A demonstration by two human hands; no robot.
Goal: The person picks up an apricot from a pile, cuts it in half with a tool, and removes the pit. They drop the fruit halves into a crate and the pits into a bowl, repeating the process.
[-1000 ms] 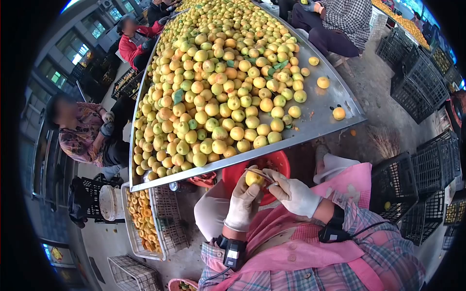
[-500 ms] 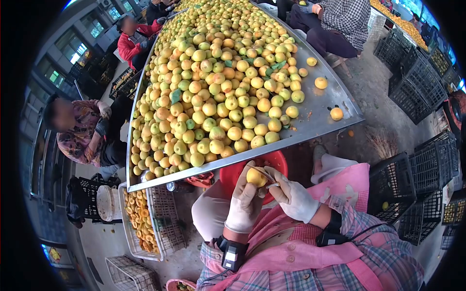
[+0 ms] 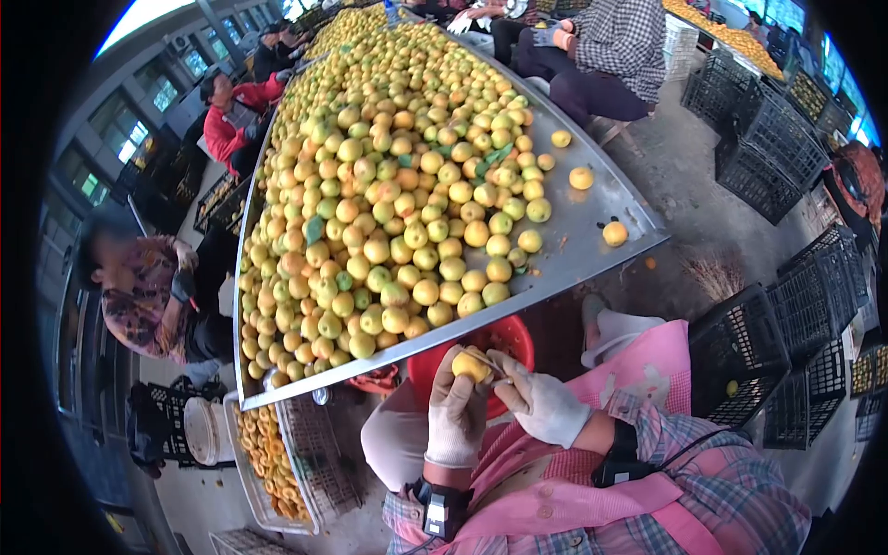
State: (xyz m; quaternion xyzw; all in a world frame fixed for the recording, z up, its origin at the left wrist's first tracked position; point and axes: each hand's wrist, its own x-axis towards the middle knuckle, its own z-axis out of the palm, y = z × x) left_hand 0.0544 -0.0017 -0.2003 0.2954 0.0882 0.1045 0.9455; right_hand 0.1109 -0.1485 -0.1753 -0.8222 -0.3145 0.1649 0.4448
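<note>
My left hand (image 3: 453, 412), in a white glove with stained fingertips, is closed around a yellow apricot (image 3: 470, 366). My right hand (image 3: 546, 407), gloved the same way, is right beside it with the fingers pinched on a slim tool (image 3: 490, 361) that meets the fruit; its kind is too small to make out. Under both hands stands a red basin (image 3: 518, 338), partly hidden by them. Just beyond the basin, a metal-edged table (image 3: 592, 236) carries a large heap of apricots (image 3: 379, 222).
At the lower left is a white crate (image 3: 319, 453) of cut orange fruit pieces (image 3: 268, 462), near a white bucket (image 3: 202, 430). Black crates (image 3: 740, 342) stack up at the right. Other people sit along the table, one in a red jacket (image 3: 227, 134).
The view has shifted, so the table and heap appear further left and lower. My hands stay together at the apricot, its surface now turned somewhat differently.
</note>
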